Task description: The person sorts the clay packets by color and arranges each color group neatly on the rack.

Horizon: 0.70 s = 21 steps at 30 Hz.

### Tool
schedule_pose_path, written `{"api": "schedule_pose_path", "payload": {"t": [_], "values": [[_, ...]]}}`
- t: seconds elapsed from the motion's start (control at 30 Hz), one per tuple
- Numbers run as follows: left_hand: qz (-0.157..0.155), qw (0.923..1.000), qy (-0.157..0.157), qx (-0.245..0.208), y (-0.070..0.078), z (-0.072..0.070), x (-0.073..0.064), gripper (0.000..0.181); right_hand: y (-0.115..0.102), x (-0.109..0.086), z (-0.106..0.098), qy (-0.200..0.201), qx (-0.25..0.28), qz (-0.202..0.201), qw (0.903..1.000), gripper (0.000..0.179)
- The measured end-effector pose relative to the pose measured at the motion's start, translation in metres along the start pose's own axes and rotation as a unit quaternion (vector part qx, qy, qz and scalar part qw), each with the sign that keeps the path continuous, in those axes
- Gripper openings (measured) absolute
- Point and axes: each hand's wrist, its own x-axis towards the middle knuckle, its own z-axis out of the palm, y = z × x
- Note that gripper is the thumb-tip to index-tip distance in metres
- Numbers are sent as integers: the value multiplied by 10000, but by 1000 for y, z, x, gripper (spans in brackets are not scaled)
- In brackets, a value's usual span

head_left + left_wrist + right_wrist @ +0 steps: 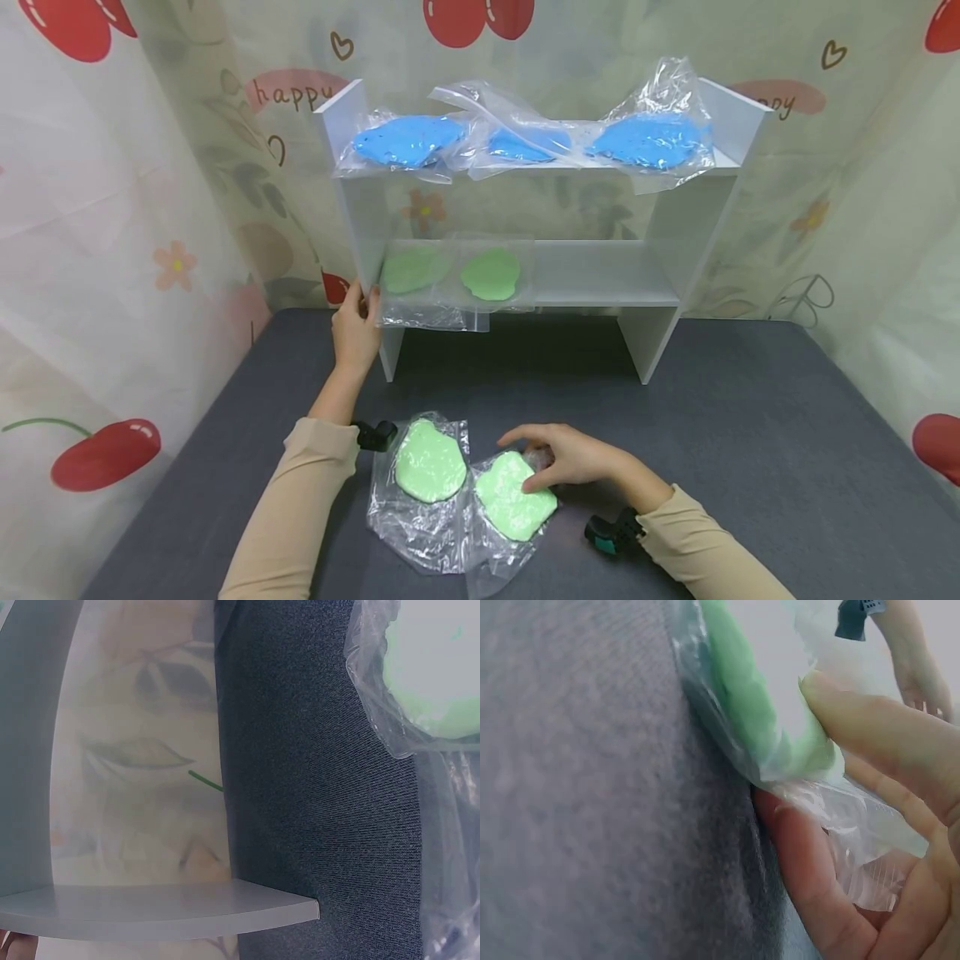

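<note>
My right hand [573, 457] pinches a clear plastic bag of light green clay-like stuff [512, 500] on the table. In the right wrist view the thumb [877, 735] presses on top of the green lump [750, 690], with other fingers under the bag's edge. Left of it lies a second bag with a flat green lump [431, 461]. Up at the white shelf unit [660, 333], my left hand [356, 333] grips the front edge of its left side panel. Only fingertips [19, 946] beside that panel [165, 915] show in the left wrist view.
On the middle shelf board [600, 283] sit two bags with green lumps, one left [412, 268] and one right [491, 273]. Bags of blue stuff lie on top, at left [408, 140], middle [528, 143] and right [648, 140]. A cable [806, 292] hangs behind the dark table [750, 400].
</note>
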Motion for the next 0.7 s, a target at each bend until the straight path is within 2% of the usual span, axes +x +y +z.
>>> {"api": "schedule_pose_path", "payload": {"t": [0.33, 0.7], "values": [[-30, 10000, -34, -18, 0, -1, 0, 33, 5, -6, -3, -38, 320, -441, 9985, 35], [-19, 10000, -37, 13, 1, 0, 0, 33, 5, -13, -11, 156, 587, -621, 9962, 33]]}}
